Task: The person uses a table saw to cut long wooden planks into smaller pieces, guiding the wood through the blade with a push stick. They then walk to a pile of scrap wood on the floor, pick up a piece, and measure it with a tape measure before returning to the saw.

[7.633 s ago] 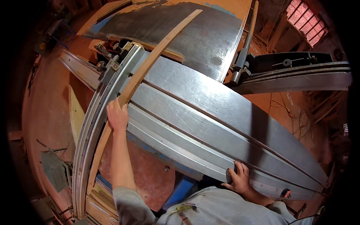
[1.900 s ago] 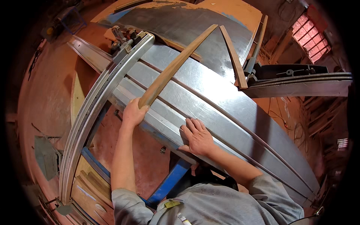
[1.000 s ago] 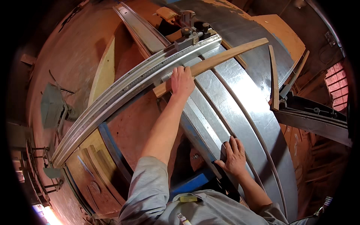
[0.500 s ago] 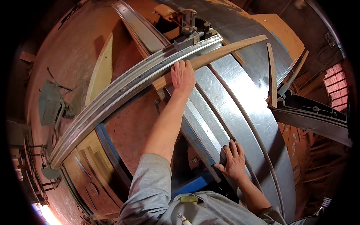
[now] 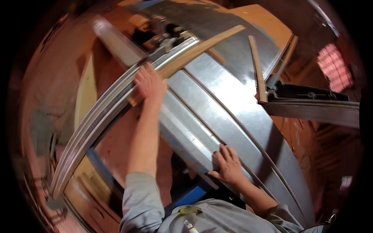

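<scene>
Because the wooden strip (image 5: 187,59) lies over the left end of the slotted metal table (image 5: 217,86), alongside the metal fence (image 5: 104,102), steadying it well looks like a matter of even contact along its length. The left hand (image 5: 150,82) is curled over the strip towards its near end, fingertips apparently reaching onto the fence; blur hides how firm that hold is, and I cannot tell whether wood and fence touch all the way along. Sideways pressure towards the fence, with a little downward weight, should help stop the far end swinging out, since no hand is on it there. The right hand (image 5: 229,165) grips nothing visible, its fingers slightly spread on the table, a sensible brace while the left one presses
</scene>
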### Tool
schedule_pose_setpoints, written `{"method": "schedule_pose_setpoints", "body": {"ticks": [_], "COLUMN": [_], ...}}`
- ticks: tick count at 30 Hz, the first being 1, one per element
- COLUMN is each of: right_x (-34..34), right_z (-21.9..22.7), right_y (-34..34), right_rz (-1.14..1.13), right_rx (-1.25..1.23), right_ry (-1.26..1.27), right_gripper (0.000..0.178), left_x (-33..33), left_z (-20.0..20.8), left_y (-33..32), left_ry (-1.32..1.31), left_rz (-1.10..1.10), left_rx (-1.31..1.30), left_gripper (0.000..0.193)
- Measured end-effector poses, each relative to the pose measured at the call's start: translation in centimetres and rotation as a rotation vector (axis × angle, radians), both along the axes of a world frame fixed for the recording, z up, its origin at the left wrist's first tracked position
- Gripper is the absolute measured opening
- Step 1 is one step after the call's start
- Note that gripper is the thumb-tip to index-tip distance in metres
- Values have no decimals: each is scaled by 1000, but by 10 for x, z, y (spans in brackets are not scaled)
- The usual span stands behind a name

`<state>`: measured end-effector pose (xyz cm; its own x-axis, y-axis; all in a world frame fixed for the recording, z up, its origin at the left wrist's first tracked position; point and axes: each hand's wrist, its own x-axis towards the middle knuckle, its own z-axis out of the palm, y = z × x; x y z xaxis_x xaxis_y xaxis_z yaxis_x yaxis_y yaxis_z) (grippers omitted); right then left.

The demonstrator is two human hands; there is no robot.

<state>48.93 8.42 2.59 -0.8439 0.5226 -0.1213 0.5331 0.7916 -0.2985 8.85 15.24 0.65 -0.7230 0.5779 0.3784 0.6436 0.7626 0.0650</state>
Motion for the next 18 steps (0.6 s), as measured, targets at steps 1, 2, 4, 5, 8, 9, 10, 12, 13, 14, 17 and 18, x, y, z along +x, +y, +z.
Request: {"method": "schedule_pose_setpoints", "body": {"ticks": [1,2,4,5,8,9,10,12,13,14,17,18], "right_x": [0,1,2,4,8,9,10,9,8,8,9,8], "right_z": [2,4,7,7,7,6,4,3,2,2,-1,1], "right_y": [1,3,5,5,7,8,9,9,9,10,13,15], "right_rz": [4,15,28,28,35,35,35,38,37,37,33,36], "right_rx": [5,-3,0,-5,-6,-8,-8,-18,-21,-21,-50,-50], "right_ry": [6,16,26,36,52,63,72,85,88,87,124,115], "right_gripper": [81,80,78,77,77,77,77,77,76,76,76,76], "left_x": [-3,-9,-4,-2,6,8,9,5,5,5,4,4], "left_z": [6,10,14,15,20,21,22,21,20,18,14,15], "left_y": [1,-2,-6,-7,-3,-2,-2,-3,-3,-3,0,1], "left_ry": [2,-82,-41,-51,-88,-94,-101,-105,-99,-98,-86,-94], "left_rz": [-27,-35,-40,-42,-41,-43,-43,-29,-28,-26,-15,-8], "left_rx": [-29,-82,-38,-43,-47,-52,-56,-65,-69,-71,-90,-102], "left_gripper": [89,86,83,85,89,89,89,88,88,89,90,91]}}
